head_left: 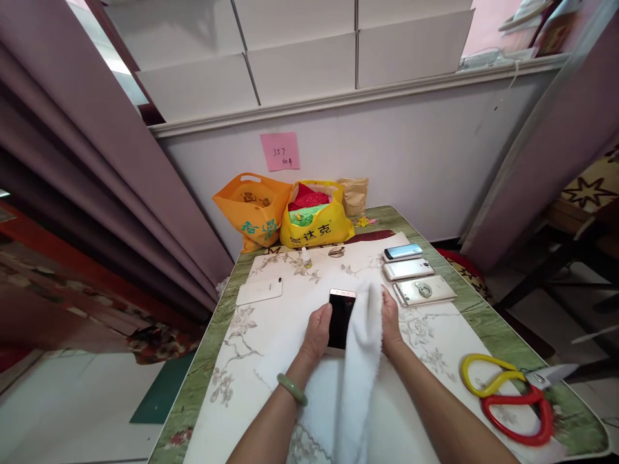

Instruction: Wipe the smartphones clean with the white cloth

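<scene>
My left hand (318, 331), with a green bangle (292, 389) on its wrist, grips the left edge of a smartphone (341, 319) whose dark screen faces up. A white fluffy cloth (363, 348) hangs over the phone's right side and trails down toward me. On the cloth's far right side, my right hand (389, 319) is closed on its edge, with the fingertips mostly hidden behind it. More of the white cloth lies spread beneath the phone.
Three phones (424, 290) lie in a column at the right, and a white phone (260, 292) at the left. Large scissors (520, 393) rest near the right edge. A small bottle (306, 258) stands before the yellow bag (316, 225) and the orange bag (256, 206).
</scene>
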The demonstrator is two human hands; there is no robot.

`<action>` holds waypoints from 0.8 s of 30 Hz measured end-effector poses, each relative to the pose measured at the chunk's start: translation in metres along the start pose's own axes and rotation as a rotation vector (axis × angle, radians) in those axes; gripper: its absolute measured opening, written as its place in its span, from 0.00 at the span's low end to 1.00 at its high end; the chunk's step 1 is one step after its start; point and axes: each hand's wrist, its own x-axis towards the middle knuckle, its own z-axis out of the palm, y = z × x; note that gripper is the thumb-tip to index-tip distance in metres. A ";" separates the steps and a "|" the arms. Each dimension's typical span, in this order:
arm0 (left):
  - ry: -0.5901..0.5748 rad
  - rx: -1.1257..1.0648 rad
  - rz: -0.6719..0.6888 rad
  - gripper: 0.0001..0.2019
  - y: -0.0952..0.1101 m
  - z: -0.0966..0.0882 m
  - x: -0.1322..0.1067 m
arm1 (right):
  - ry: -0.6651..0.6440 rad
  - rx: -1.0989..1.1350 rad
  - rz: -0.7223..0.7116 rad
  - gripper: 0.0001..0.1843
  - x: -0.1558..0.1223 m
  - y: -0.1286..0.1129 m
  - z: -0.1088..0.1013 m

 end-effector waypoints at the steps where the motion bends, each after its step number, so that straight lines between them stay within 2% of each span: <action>1: -0.017 -0.001 -0.013 0.22 0.000 0.000 0.000 | 0.005 -0.011 0.000 0.23 -0.004 0.001 0.004; 4: -0.043 0.001 -0.036 0.22 0.001 0.001 0.001 | -0.031 -0.029 0.010 0.24 -0.015 0.001 0.014; 8: -0.056 0.005 -0.043 0.22 0.002 0.004 0.001 | -0.278 -0.001 0.027 0.21 -0.021 -0.008 0.018; 11: -0.080 -0.001 -0.054 0.21 0.004 0.005 0.000 | -0.427 0.051 0.098 0.24 -0.019 -0.012 0.017; 19: -0.071 -0.069 -0.084 0.20 0.004 0.006 0.000 | -0.428 0.006 0.143 0.23 -0.018 -0.012 0.017; 22: -0.032 -0.063 -0.083 0.19 0.004 0.008 0.002 | -0.443 0.006 0.111 0.20 -0.018 -0.013 0.015; 24: -0.008 -0.062 -0.083 0.20 0.005 0.009 0.003 | -0.465 0.010 0.067 0.24 -0.018 -0.013 0.014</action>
